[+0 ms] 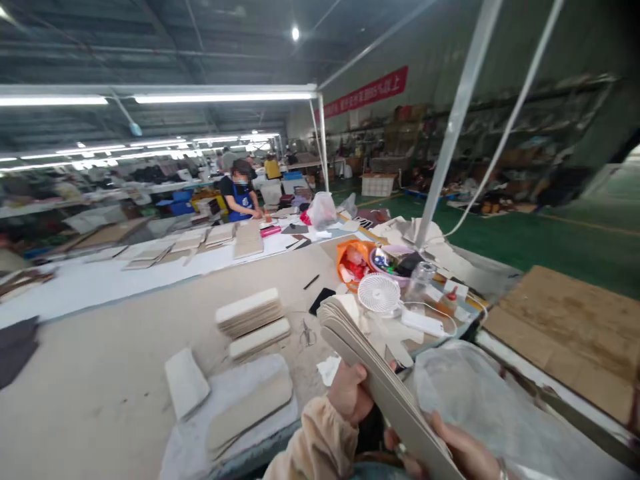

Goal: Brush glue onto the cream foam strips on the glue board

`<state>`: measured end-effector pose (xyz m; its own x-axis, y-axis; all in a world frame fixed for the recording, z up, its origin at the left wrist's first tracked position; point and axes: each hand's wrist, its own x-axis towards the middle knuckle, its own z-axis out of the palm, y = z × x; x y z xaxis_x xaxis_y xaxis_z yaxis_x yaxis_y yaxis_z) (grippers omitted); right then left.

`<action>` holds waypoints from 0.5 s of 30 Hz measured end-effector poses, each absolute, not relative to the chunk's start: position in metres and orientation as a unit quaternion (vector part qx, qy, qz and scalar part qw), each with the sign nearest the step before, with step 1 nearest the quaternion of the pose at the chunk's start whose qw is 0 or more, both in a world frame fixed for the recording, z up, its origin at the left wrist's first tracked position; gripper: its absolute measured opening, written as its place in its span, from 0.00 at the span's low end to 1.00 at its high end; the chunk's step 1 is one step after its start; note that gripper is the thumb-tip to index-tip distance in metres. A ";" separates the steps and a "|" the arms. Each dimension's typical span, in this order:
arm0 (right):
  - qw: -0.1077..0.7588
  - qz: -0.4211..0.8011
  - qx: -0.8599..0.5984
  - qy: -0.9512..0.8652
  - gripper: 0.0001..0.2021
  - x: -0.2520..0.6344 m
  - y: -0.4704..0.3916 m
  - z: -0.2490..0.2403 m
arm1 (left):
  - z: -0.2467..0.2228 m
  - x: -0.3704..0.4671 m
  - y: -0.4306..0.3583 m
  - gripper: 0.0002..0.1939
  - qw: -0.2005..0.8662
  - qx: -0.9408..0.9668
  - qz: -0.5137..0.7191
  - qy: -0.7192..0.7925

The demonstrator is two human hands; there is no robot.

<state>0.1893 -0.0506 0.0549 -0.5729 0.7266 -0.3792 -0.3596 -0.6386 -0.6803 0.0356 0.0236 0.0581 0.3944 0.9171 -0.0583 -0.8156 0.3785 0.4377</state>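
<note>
A stack of panels (pixel 393 397), thin, flat and beige-grey with rounded upper ends, is held tilted at the lower centre-right. It slants from mid-frame down to the bottom edge, layers slightly fanned at the top.

- The left hand (pixel 350 395) is right of centre low in the frame, fingers bent in a grip, thumb (pixel 359 373) uppermost.
- The left forearm (pixel 317 440), in a loose beige sleeve, slants up rightward from the bottom edge.
- The right hand (pixel 467 450) reaches in at lower right, pointing up-left, its wrist (pixel 494 468) near the bottom edge.
</note>
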 end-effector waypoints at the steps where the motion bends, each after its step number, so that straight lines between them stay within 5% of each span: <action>1: 0.319 0.835 -0.342 -0.288 0.39 0.188 -0.049 0.054 | 0.057 0.032 0.023 0.19 0.816 0.186 0.529 0.140; 8: 0.354 0.729 -0.440 -0.388 0.40 0.184 -0.029 0.073 | 0.052 0.012 0.011 0.23 0.789 0.189 0.555 0.183; 15: 0.290 0.536 -0.549 -0.572 0.44 0.197 -0.031 0.050 | 0.026 -0.013 -0.013 0.35 0.769 0.147 0.581 0.220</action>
